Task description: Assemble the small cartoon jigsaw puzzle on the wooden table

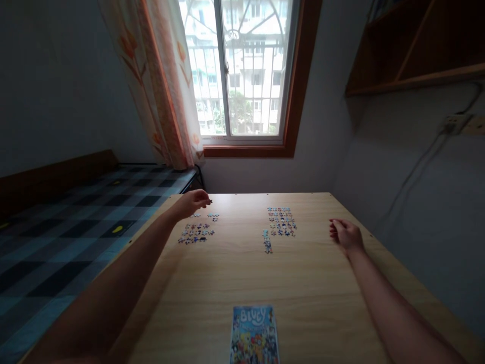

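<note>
My left hand (pixel 194 202) is raised over the far left of the wooden table, pinching a small dark jigsaw puzzle piece (pixel 210 201) at its fingertips. Below and beside it lie loose puzzle pieces (pixel 197 233) in rough rows. My right hand (pixel 345 234) rests at the table's right side, its fingers curled; whether anything is inside them is hidden. To its left, more pieces (pixel 282 221) are laid out in a grid. A short strip of pieces (pixel 268 241) stands at that grid's lower left corner.
A Bluey picture sheet or box (pixel 254 333) lies at the near edge of the wooden table (pixel 212 288). A bed with a checked cover (pixel 76 232) adjoins on the left. Beyond the table are a window (pixel 250 76) and a curtain (pixel 162 81); a shelf (pixel 413 76) hangs at upper right.
</note>
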Motion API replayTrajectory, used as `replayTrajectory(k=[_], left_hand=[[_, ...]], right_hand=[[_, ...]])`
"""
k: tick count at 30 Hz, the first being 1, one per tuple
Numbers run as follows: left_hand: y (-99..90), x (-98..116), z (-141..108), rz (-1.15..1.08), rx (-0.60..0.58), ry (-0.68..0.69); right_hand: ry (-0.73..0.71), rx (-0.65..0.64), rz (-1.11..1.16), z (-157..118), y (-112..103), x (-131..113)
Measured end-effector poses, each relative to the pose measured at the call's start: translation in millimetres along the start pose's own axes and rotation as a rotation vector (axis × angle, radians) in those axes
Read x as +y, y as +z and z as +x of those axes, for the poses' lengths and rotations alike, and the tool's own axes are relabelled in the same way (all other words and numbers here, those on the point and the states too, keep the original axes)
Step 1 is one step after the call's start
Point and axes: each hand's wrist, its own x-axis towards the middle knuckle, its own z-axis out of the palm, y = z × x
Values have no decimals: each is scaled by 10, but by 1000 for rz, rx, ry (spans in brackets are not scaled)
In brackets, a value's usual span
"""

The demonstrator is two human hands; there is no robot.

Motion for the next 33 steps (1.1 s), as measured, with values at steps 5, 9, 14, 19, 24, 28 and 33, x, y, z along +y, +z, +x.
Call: replayTrajectory(k=[5,9,14,19,24,28,33], left_hand=[[643,594,-340,-51,-86,147],[1141,867,-635,-68,-171,223],[1541,914,-775,-93,-315,154],[1726,848,-780,-81,-310,151],[1746,816,-810,-123,-243,178],[1752,842,-824,-87,-243,195],[1741,871,-851,-83,-239,197]], right_hand=[[-2,-4,-143,31,21,12],[-50,-6,-308,14,23,-23],[-188,-51,-619,-81,85,-121],[-275,-104,-892,-180,196,-172],[-290,-122,-1020,-214,156,-215],[-541,-150,-930,-320,165,-343],[-958,-425,-716,-740,439,-574]])
